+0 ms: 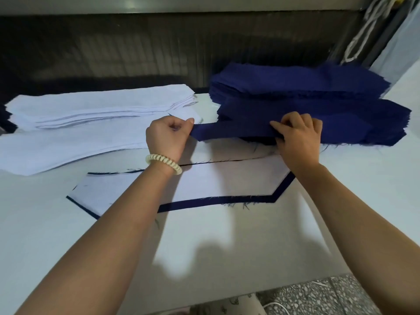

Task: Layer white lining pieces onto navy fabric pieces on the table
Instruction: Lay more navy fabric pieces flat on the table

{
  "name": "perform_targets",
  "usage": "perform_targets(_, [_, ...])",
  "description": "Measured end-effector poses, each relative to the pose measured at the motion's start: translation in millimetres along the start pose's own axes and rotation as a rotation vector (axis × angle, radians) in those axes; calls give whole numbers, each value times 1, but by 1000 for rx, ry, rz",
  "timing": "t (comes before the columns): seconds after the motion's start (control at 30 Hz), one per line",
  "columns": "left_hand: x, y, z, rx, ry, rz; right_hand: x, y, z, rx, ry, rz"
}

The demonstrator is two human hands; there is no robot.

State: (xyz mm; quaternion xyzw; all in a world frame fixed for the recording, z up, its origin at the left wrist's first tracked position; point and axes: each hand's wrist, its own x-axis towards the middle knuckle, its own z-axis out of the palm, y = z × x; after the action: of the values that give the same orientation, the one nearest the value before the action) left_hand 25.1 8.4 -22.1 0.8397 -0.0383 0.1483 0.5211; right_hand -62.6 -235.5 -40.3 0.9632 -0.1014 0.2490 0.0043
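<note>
Left hand [168, 135], fingers curled, pinches the left end of the top navy blue cut fabric piece [231, 131]. Right hand [298, 139] grips its near edge with bent fingers. The piece rests on the tall navy fabric stack [295, 87], far right. The flat white lining stack [102, 105] lies far left. Nearer, on the pale table [227, 242], 1 white lining piece [216, 180] covers a navy piece, which shows as a dark border [204, 203]. A coiled cream wristband [163, 162] circles the left wrist.

navy stack [295, 87]: far R, frayed.
top navy piece [234, 130]: half off stack.
white lining stack [91, 108]: far L, flat.
layered pair [227, 180]: ctr, white on navy.
</note>
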Motion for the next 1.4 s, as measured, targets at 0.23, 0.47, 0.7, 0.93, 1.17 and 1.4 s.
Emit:
perform_targets(0.23, [-9, -30, -59, -11, -48, -45, -27, -32, -5, 61, 2, -132])
perform_targets(0.47, [-19, -67, -126, -23, -159, -36, -59, -33, -2, 90, -41, -108])
perform_targets(0.7, [-34, -92, -164, 45, -207, -61, -76, -29, -6, 145, -12, -119])
perform_targets(0.93, [-41, -104, -175, 168, -125, -67, -87, -22, -7, 160, 113, -210])
perform_targets(1.17, [-49, -111, -186, 269, -123, -43, -94, -20, -6, 183, 109, -269])
perform_targets(1.4, [-53, -112, -189, 394, -135, 10, -95, -21, -5, 182, 54, -214])
